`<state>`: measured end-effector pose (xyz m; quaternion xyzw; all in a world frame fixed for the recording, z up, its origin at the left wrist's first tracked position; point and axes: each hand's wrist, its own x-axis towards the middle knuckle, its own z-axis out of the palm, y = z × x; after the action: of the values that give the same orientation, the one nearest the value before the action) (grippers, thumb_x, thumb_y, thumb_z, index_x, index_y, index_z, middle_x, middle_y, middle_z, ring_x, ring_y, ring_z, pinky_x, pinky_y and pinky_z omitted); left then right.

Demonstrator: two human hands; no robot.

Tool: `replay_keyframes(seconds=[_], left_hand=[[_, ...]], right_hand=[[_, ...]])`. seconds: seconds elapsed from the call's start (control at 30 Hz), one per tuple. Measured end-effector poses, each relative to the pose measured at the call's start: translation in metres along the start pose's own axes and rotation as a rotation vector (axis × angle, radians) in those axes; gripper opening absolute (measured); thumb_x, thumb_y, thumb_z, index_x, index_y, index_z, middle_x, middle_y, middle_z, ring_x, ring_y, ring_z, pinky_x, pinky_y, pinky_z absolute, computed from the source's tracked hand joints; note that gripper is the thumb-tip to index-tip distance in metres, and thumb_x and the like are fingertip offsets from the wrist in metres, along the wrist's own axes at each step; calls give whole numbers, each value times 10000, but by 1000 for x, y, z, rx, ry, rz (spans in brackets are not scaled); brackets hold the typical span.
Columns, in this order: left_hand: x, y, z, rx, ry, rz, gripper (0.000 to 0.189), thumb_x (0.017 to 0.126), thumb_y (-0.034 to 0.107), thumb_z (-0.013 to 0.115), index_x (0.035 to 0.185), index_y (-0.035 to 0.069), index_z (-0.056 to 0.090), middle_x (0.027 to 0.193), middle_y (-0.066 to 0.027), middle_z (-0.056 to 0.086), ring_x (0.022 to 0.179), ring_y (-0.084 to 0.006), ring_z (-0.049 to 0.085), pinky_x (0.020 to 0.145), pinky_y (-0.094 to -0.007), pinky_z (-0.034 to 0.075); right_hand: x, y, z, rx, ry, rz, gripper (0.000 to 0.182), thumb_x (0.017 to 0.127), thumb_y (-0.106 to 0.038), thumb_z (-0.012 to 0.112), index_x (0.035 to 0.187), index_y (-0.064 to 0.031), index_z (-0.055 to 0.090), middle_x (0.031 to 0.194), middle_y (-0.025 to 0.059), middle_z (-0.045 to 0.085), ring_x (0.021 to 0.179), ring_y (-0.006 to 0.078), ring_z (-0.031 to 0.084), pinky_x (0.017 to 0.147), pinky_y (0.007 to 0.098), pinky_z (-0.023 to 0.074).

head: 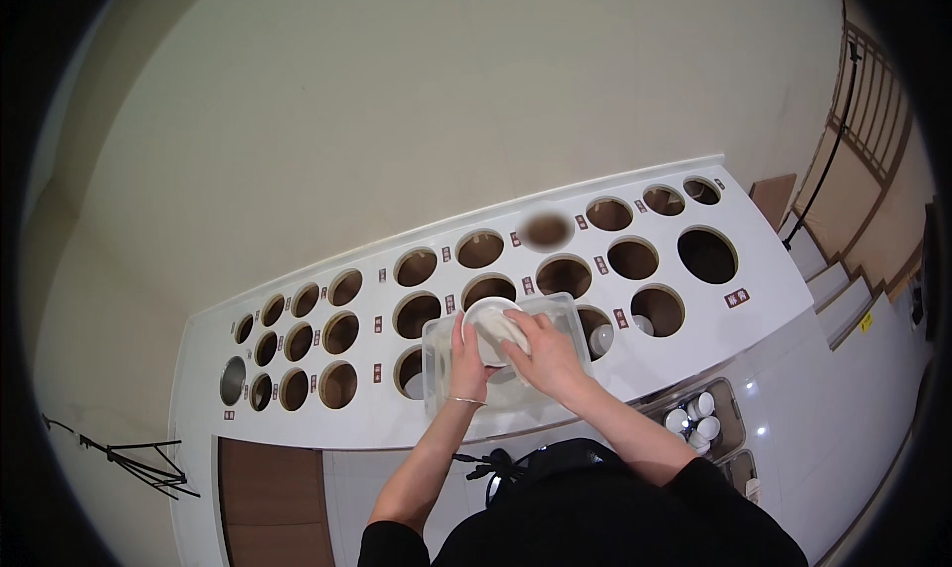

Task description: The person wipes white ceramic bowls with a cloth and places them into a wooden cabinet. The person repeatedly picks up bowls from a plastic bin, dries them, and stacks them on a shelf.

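Note:
A round white bowl is held over a translucent plastic tub, which stands on the white counter. My left hand grips the bowl by its left side; a thin bracelet is on that wrist. My right hand presses a pale cloth against the bowl's inside at the right. Water or another clear liquid may be in the tub, but I cannot tell. Part of the tub's inside is hidden by my hands and the bowl.
The white counter has rows of round cut-outs with small labels. White containers show through some holes. At the lower right, a grey crate holds several white cups. A black folded stand is far left; steps are at the right.

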<state>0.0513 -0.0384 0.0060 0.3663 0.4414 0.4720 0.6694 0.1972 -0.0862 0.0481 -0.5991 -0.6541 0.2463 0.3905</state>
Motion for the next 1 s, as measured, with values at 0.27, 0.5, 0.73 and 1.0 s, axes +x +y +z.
replay_keyframes(seconds=[0.27, 0.5, 0.73, 1.0], left_hand=[[-4, 0, 1, 568, 93, 492, 462, 989, 265, 335, 1398, 58, 280, 1373, -177, 398, 1249, -307, 410, 1058, -357, 282], [4, 6, -17, 695, -51, 504, 416, 999, 254, 316, 1355, 40, 348, 1325, -173, 433, 1253, -280, 396, 1052, -351, 286], [4, 24, -30, 695, -109, 365, 405, 1007, 267, 280, 1325, 45, 397, 1284, -174, 463, 1213, -267, 427, 1036, -345, 302], [3, 16, -26, 651, -78, 406, 414, 1007, 297, 258, 1343, 85, 372, 1262, -191, 493, 1176, -305, 476, 992, -363, 348]], right_hand=[[25, 5, 35, 120, 160, 177, 417, 837, -236, 598, 1223, -113, 501, 1035, 223, 562, 920, 405, 580, 812, 437, 468], [33, 28, 64, 335, 49, 46, 325, 821, -263, 611, 1116, -129, 626, 1046, 182, 603, 917, 359, 597, 823, 430, 466], [47, 16, 28, -142, -453, -319, 286, 798, -202, 603, 1074, -164, 668, 1003, 114, 600, 879, 308, 623, 796, 385, 492], [23, -35, 25, -866, -343, -294, 245, 739, -99, 585, 975, -93, 652, 954, 164, 566, 730, 305, 647, 608, 370, 530]])
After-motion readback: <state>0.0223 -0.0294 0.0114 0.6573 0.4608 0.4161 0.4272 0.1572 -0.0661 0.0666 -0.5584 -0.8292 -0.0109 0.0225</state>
